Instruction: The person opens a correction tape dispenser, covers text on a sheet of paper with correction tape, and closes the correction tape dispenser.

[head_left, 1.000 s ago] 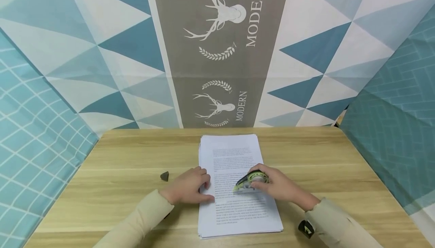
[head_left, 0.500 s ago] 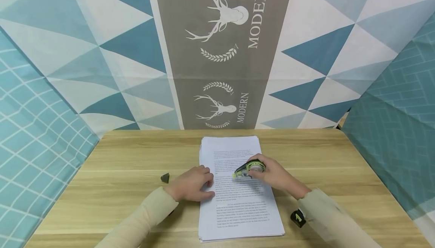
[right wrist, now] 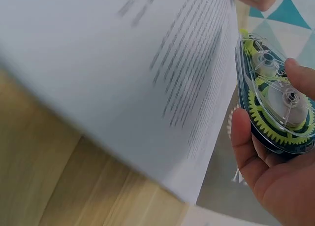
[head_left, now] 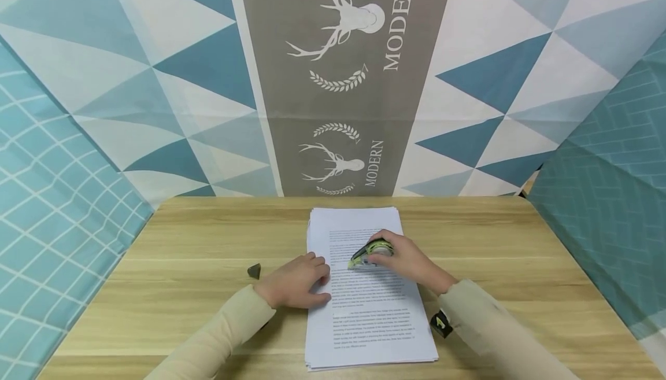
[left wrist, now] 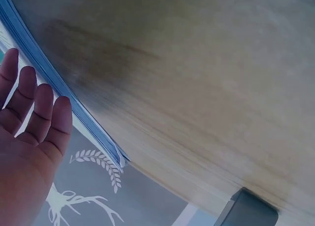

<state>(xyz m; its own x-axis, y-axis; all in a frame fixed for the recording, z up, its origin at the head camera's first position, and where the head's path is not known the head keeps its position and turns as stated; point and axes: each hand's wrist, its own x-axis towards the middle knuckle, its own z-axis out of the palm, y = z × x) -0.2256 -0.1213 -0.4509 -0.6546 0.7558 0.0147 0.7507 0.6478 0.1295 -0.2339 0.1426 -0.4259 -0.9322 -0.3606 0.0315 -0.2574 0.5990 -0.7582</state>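
A stack of printed paper sheets point(head_left: 374, 334) lies on the wooden table. My right hand point(head_left: 408, 258) grips a correction tape dispenser point(head_left: 372, 251) over the upper half of the top page, its tip pointing left near a line of text. Green gears and clear casing of the dispenser show in the right wrist view, between the thumb point(right wrist: 300, 78) and fingers. At the left edge of the stack, my left hand point(head_left: 299, 280) rests with relaxed fingers, thumb on the paper's margin. In the left wrist view its fingers point(left wrist: 39, 108) are spread loosely beside the sheets' edge and hold nothing.
A small dark wedge-shaped object point(head_left: 254, 270) lies on the table point(head_left: 198, 253) left of the left hand. Patterned cloth point(head_left: 333, 102) hangs behind the table, with blue-tiled cloth point(head_left: 57, 195) at the left and teal cloth point(head_left: 609, 218) at the right.
My right hand has moved the correction tape dispenser up the page and slightly left. A white gap shows at the start of a lower paragraph it had overlapped. The left hand has barely shifted.
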